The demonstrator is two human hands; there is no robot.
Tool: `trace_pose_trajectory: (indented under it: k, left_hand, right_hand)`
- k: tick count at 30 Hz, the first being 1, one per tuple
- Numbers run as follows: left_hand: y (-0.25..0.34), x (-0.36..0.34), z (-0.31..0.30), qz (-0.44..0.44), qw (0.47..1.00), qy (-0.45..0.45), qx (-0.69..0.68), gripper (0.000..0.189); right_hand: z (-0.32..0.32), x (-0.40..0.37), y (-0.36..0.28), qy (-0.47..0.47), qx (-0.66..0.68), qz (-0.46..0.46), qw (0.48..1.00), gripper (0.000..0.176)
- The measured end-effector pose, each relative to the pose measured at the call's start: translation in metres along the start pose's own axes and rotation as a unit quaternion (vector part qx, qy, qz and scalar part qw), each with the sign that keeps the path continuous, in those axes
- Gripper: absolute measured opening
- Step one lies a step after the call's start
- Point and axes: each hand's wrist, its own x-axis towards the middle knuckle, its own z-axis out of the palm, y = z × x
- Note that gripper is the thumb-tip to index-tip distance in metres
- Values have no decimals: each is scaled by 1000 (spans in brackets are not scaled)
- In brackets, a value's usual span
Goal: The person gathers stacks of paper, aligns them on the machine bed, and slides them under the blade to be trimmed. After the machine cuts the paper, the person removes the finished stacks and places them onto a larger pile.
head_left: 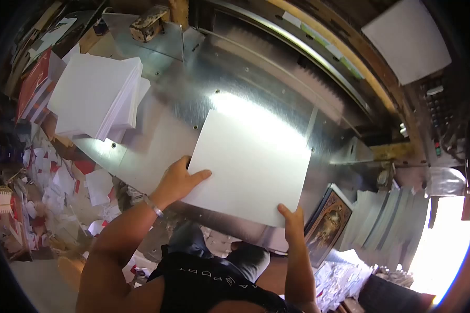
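A square stack of white paper (250, 167) lies on the shiny metal machine table (214, 73). My left hand (177, 182) grips the stack's left edge, thumb on top. At the stack's near corner my right hand (293, 221) holds it from below, with the thumb over the edge. A metal bracelet circles my left wrist.
A taller pile of white sheets (96, 96) sits on the table's left part. A fanned pile of sheets (386, 219) and a picture card (329, 221) lie at right. Paper scraps (62, 188) litter the floor at left. A control panel (438, 120) stands at far right.
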Motion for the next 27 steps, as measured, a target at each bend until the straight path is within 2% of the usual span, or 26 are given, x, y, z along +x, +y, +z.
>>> trace_pose_trajectory:
  k: [1, 2, 3, 5, 9, 11, 12, 15, 17, 18, 19, 21, 23, 24, 27]
  left_hand:
    - [0, -1, 1, 8, 1000, 0, 6, 63]
    - [6, -2, -3, -53, 998, -32, -12, 63]
    - [6, -4, -4, -40, 999, -26, -6, 63]
    - [4, -4, -5, -9, 1000, -5, 8, 63]
    - [6, 14, -11, -14, 1000, -20, 13, 75]
    - [9, 43, -10, 42, 999, 21, 3, 90]
    - [16, 61, -16, 37, 999, 3, 22, 94]
    - [49, 129, -33, -7, 997, -70, -12, 102]
    - [34, 168, -8, 102, 984, 115, -89, 102]
    - [29, 173, 5, 133, 967, 175, -128, 101]
    - [24, 178, 17, 166, 945, 233, -160, 101]
    - [20, 151, 50, 195, 911, 289, -222, 100]
    - [32, 136, 77, 258, 887, 166, -345, 97]
    - [42, 142, 89, 138, 946, 135, -261, 95]
    - [99, 203, 117, 144, 854, 123, -485, 100]
  right_hand:
    - [-2, -5, 3, 2, 60, 18, 998, 52]
    - [-2, -12, 8, 4, 119, 39, 992, 51]
    - [0, -17, 11, 3, 178, 56, 982, 51]
    - [17, -31, 23, -16, 389, -15, 921, 44]
    - [30, -28, 7, 54, 281, -43, 957, 47]
    - [36, -7, -1, 71, 231, -71, 968, 47]
    - [42, 4, -13, 105, 229, -49, 967, 48]
    - [43, 59, -36, 91, 220, -109, 965, 48]
    - [49, 105, -58, 68, 238, -155, 956, 48]
    - [44, 126, -67, 68, 230, -147, 960, 46]
    - [47, 148, -79, 79, 246, -150, 954, 43]
    - [42, 187, -100, 90, 233, -148, 957, 38]
    - [42, 222, -118, 82, 237, -146, 957, 41]
    - [42, 238, -128, 65, 233, -150, 959, 41]
    - [30, 292, -151, -16, 229, -152, 961, 43]
